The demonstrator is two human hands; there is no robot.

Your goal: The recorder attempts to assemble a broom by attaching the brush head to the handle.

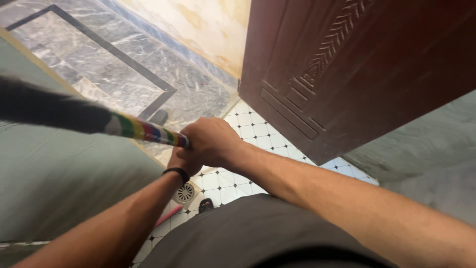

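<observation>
Seen from above, standing at a doorway. Right hand closed in a fist round the end of a long handle, wrapped in stripes of green, yellow, red and blue near the grip, dark and blurred further out to the left edge. Left hand tucked just beneath the right, mostly hidden by it, black band at the wrist; fingers apparently curled on the same handle, though the grip itself cannot be told for sure. Working end of the handle out of view.

Below the 2 hands: white floor tiles with small dark diamonds, a round metal floor drain, a thin pink rod lying beside it, and a small dark object close by. Carved brown wooden door just to the right, grey marble floor beyond.

Risks, as a judgement: door close to the knuckles, so a wide swing likely to knock it; tiles by a drain possibly wet, so footing uncertain; pink rod underfoot, easy to tread on or kick.
</observation>
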